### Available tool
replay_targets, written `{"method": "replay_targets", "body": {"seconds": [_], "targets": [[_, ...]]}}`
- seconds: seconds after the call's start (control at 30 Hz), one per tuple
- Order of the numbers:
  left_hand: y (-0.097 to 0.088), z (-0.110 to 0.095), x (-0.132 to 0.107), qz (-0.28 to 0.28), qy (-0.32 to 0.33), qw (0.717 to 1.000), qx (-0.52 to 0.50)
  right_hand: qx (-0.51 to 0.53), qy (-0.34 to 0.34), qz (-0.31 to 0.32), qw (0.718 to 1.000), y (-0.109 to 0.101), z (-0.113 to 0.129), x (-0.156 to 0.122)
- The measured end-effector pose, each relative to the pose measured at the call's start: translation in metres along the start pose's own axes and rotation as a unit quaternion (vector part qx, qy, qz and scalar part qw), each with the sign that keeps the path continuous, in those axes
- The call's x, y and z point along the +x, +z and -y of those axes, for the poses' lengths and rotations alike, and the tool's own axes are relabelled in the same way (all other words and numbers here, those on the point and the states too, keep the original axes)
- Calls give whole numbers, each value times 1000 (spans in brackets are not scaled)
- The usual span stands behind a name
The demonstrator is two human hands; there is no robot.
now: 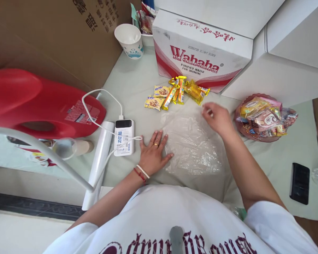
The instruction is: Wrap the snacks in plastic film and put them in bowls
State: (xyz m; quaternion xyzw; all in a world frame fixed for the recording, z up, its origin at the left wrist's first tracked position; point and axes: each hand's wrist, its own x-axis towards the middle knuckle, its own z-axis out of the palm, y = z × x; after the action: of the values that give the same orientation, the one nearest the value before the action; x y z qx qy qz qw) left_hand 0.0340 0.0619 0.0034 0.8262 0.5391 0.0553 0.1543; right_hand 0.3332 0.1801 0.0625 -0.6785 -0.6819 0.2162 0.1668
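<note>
A clear plastic bag [193,144] lies flat on the pale table [137,81] in front of me. My left hand [155,151] rests flat on the bag's left edge, fingers spread, holding nothing. My right hand [217,118] hovers over the bag's far right corner with fingers curled in a pinch; what it grips, if anything, is too small to make out. Just beyond the bag lies a heap of small yellow snack packets [176,93].
A Wahaha water carton [201,53] stands behind the snacks. A pink dish of wrapped sweets [265,118] sits at right, a black phone [299,183] nearer. At left are a white power bank [124,137] with cable, a white roll [99,162], a red jug [39,102], a paper cup [129,40].
</note>
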Motion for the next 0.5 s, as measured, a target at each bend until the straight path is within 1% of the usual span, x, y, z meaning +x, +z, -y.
{"method": "replay_targets", "body": {"seconds": [0.03,0.07,0.1,0.13,0.17,0.2,0.27,0.33,0.37,0.4,0.43,0.5], "targets": [[1,-2,-2,0,-2,1000,2,-36,9,-35,999,4,4,26],[2,-3,-4,0,-3,1000,3,-63,17,-50,997,11,8,50],[3,-4,-5,1,-5,1000,3,-82,21,-50,995,18,12,68],[4,-4,-6,1,-7,1000,2,-96,24,-44,994,25,14,82],[4,-4,-7,2,-10,1000,0,-104,25,-38,993,31,14,89],[4,-3,-7,4,-13,1000,-3,-109,26,-40,993,33,14,90],[2,-1,-8,12,-12,1000,-10,-110,30,-70,991,29,10,74],[0,1,-8,22,-6,1000,-19,-99,22,-109,989,13,5,42],[-1,2,-9,25,-1,999,-23,-87,4,-116,989,2,4,21],[-2,3,-9,28,3,999,-25,-70,-31,-106,991,-8,5,0],[-3,4,-9,30,7,999,-27,-50,-78,-76,993,-16,7,-22],[-4,6,-10,34,15,999,-29,-17,-168,5,986,-21,15,-60]]}}
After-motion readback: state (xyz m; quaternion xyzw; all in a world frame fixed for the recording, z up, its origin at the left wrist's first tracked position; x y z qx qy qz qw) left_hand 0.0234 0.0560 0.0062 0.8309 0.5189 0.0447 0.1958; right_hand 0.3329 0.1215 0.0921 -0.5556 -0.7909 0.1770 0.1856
